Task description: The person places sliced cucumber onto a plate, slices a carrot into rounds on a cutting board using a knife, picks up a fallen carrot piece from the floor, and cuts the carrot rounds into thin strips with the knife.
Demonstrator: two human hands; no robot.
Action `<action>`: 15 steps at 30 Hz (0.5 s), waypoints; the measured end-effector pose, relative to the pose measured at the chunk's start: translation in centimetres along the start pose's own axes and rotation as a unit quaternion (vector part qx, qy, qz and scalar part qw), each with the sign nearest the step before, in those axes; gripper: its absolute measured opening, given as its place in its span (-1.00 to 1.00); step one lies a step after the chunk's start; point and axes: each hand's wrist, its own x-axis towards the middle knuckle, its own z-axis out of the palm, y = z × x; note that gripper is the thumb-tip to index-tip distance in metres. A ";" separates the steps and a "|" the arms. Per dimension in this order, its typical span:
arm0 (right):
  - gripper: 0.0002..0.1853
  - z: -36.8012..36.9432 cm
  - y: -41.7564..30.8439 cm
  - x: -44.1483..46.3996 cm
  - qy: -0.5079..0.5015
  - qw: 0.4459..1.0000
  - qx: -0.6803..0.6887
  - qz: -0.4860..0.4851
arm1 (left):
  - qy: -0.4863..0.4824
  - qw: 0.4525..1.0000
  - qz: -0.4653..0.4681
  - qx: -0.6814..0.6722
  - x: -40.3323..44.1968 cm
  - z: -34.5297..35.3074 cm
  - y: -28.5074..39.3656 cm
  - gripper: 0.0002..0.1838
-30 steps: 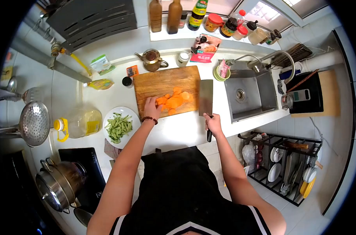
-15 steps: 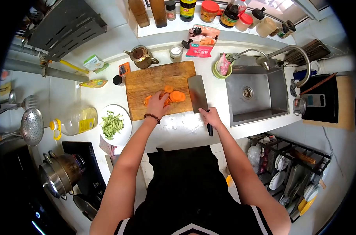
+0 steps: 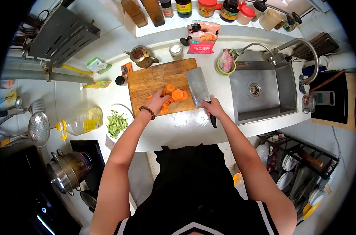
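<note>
Carrot slices: the carrot slices [image 3: 178, 94] lie on the right-hand part of a wooden cutting board [image 3: 146, 84], some overlapping, in a loose spread between a person's two hands
Left hand: the left hand [image 3: 156, 103] reaches in from the near side and is the closer of the two, touching the carrot; thumb and fingers stand apart, though whether they pinch a piece cannot be told
Hand to carrot: the broadest slices lie to the right of the left thumb, one round sits just beyond it, and smaller bits show beside the palm and to the left of the fingers
Right hand: the right hand [image 3: 213, 107] is wrapped around the cleaver [image 3: 198, 84] where handle meets blade, at the board's near right corner, apart from the carrot
Cleaver: its long axis runs away from the person, leaning slightly left, with the broad face toward the camera; the blade is just beside the rightmost slices, and whether it rests on the wood cannot be told
Tabletop: on the white tabletop [image 3: 166, 131], a plate [image 3: 128, 110] of cut green pieces [image 3: 117, 123] stands left of the board
</note>
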 end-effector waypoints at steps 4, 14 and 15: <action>-0.68 0.4 1.1 0.3 0.026 0.999 -0.025 -0.026 | -0.018 1.000 -0.010 0.009 1.0 -0.9 0.9 -0.41; -0.61 4.3 -0.1 -1.2 0.018 0.994 -0.098 -0.032 | -0.010 0.995 -0.039 0.088 -0.4 -0.7 1.4 -0.51; -0.62 4.9 -0.3 -1.1 0.012 0.993 -0.116 -0.034 | -0.007 0.995 -0.041 0.088 -0.3 -0.5 1.5 -0.51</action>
